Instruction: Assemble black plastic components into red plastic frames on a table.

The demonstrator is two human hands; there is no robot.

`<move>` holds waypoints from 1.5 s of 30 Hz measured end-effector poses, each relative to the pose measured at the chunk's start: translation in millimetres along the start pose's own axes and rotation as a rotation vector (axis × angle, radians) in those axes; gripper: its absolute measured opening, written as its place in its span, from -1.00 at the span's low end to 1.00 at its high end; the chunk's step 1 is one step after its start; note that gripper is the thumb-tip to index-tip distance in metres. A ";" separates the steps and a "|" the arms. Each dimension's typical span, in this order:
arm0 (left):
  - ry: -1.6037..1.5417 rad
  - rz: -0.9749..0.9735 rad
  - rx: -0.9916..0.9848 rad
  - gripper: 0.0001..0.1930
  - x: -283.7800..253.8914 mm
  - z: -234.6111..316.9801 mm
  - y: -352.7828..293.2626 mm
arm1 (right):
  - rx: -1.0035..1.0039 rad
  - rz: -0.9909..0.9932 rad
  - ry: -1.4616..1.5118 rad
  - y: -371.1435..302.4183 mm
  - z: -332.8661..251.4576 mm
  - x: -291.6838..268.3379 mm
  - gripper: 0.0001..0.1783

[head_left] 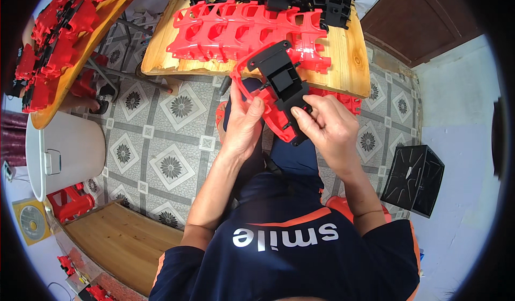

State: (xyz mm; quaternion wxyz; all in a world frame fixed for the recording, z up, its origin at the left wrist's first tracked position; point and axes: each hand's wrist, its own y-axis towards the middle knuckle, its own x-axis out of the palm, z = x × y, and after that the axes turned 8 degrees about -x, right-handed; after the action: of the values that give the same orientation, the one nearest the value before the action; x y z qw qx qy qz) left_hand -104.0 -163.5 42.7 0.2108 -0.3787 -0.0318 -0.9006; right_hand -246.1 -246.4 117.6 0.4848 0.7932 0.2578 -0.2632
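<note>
My left hand (245, 121) is closed around one side of a red plastic shell (274, 119), held tilted over my lap at the table's near edge. A black plastic insert (284, 81) with a raised square block lies on the shell. My right hand (328, 126) has its thumb and fingers pressed on the insert's lower right edge; the curled fingertips are partly hidden. Just beyond, a row of nested red shells (230, 30) lies across the wooden table (351, 59). Behind that row is a pile of loose black inserts (335, 3).
At the left, a second wooden table (102, 38) carries red and black parts, with someone's leg beneath it. A white bin (80, 151) stands below. A black crate (413, 177) sits on the floor at right. A wooden board (118, 242) is at lower left.
</note>
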 end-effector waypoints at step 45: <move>0.112 0.842 1.027 -0.04 -87.5 176.7 -162.5 | -0.217 -0.729 1.396 83.4 -126.2 150.1 0.12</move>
State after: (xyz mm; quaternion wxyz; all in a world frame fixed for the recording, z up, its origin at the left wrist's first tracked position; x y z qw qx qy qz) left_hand 3.2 53.7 124.1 0.6993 -0.1627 -0.2954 -0.6302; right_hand -60.1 -142.2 119.5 0.1693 0.5890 0.7696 0.1792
